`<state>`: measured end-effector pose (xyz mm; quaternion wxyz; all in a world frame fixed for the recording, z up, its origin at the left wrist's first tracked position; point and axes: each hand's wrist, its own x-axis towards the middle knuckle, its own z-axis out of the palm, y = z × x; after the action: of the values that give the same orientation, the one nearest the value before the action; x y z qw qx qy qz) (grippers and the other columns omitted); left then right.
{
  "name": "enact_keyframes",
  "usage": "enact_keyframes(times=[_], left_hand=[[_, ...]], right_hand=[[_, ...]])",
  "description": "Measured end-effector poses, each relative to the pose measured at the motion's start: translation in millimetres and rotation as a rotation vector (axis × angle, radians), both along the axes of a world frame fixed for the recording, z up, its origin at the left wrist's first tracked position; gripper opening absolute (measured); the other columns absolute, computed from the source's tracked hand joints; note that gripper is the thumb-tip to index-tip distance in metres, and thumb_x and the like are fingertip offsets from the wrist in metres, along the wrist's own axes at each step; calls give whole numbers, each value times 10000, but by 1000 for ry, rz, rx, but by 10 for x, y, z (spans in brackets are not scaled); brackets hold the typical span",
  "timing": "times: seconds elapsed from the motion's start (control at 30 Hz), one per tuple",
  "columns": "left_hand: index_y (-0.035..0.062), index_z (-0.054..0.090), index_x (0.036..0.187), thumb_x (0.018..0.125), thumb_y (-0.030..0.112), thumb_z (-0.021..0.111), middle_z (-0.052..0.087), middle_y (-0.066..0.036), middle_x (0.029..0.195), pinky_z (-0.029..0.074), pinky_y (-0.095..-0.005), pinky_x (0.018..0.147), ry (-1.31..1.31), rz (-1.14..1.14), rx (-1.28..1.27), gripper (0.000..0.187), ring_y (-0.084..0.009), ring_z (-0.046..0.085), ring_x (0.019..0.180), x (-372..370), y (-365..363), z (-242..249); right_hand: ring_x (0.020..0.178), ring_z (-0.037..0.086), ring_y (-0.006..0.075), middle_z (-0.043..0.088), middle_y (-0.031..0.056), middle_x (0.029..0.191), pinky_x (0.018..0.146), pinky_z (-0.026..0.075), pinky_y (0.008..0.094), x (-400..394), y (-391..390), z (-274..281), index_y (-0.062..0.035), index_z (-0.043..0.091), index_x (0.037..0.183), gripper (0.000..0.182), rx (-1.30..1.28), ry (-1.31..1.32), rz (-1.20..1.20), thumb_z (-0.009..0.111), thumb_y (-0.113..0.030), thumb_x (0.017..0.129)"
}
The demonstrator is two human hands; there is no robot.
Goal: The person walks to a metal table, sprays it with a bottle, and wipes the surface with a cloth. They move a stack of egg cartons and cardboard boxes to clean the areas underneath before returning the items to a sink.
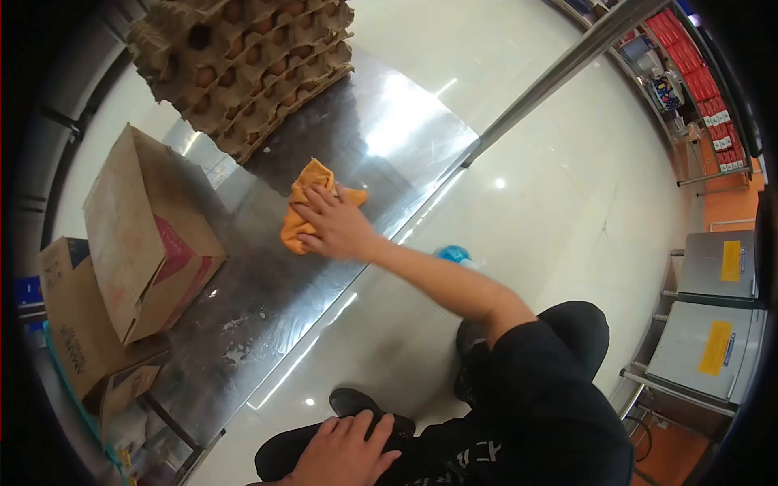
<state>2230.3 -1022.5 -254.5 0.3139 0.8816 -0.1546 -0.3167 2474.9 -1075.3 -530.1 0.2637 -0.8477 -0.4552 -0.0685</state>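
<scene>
My right hand (pixel 339 227) presses an orange cloth (pixel 294 233) against the shiny metal shelf (pixel 284 279), with its fingers spread over the bunched fabric. Part of the cloth is hidden under the palm. Whitish marks and wet-looking smears show on the metal nearer to me. At the bottom of the view, my left hand (pixel 347 452) rests on my knee with its fingers apart and nothing in it. Below my right forearm, a bottle with blue liquid (pixel 455 254) is on the floor, partly hidden.
Stacked cardboard egg trays (pixel 312 61) holding eggs stand at the shelf's far end. Cardboard boxes (pixel 130 219) crowd its left side. A metal post (pixel 551 81) rises at the shelf's right corner. Grey cases (pixel 703 344) and a rack of red packages (pixel 689 73) are on the right.
</scene>
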Motion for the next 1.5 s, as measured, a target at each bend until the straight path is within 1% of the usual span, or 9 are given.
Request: enact_keyframes(times=[0.07,0.1,0.13,0.37,0.47,0.67,0.9,1.0,1.5], left_hand=[[-5,499,1218,887,224,580,535,-197,1094,429,-428,851,-8,31,30,410,-368,537,955,-29,-58,64],[-4,500,1216,887,227,580,536,-197,1093,432,-430,842,-7,53,44,410,-370,539,949,-55,-95,95],[1,503,1214,886,231,583,537,-196,1095,438,-429,828,-75,74,41,408,-373,541,937,-88,-118,91],[24,526,1206,880,338,611,547,-141,1028,451,-368,806,-148,24,98,461,-293,575,875,-378,-201,181],[24,522,1216,882,341,610,548,-147,1045,452,-374,820,-143,-1,141,468,-307,575,890,-451,-219,228],[31,510,1221,878,339,615,557,-163,1060,456,-383,834,-54,35,145,473,-321,584,909,-378,-158,213],[20,507,1209,886,343,610,570,-183,1050,467,-409,833,-30,74,145,469,-343,593,916,-392,-16,119],[14,502,1211,886,346,610,566,-182,1047,467,-409,829,-12,25,108,477,-340,592,915,-309,19,86],[-13,490,1229,885,215,592,535,-196,1101,438,-410,848,117,-8,-9,425,-358,536,953,271,32,-214]], right_hand=[[1266,409,388,411,184,1389,1057,293,521,307,-340,150,-80,463,1326,612,-52,237,78,537,-457,850],[1210,462,378,446,176,1357,1024,346,488,467,-557,315,-99,505,1286,557,-101,469,-175,567,-416,832],[1151,504,382,485,182,1317,986,389,462,798,-820,-85,-122,527,1260,507,-33,72,-250,575,-382,827],[1103,475,339,540,177,1168,1010,322,453,1196,-1498,-133,-41,548,1237,504,-53,-207,-894,525,-386,871],[1150,449,411,523,197,1213,960,353,523,640,-988,-154,-69,585,1153,429,161,-98,-729,527,-383,866],[1134,465,362,493,196,1182,959,345,524,325,-873,-107,-72,576,1187,491,-6,-156,-133,560,-387,812],[937,540,338,567,133,1006,732,428,528,1398,-1647,-97,-175,588,1058,277,-228,-260,-756,525,-367,868],[872,550,309,575,142,927,709,417,474,1194,-1514,-58,-61,606,1010,319,-196,-266,-666,540,-330,852],[755,552,270,551,118,839,629,380,384,902,-1422,-160,-107,569,962,315,-61,-219,-392,699,-318,768]])
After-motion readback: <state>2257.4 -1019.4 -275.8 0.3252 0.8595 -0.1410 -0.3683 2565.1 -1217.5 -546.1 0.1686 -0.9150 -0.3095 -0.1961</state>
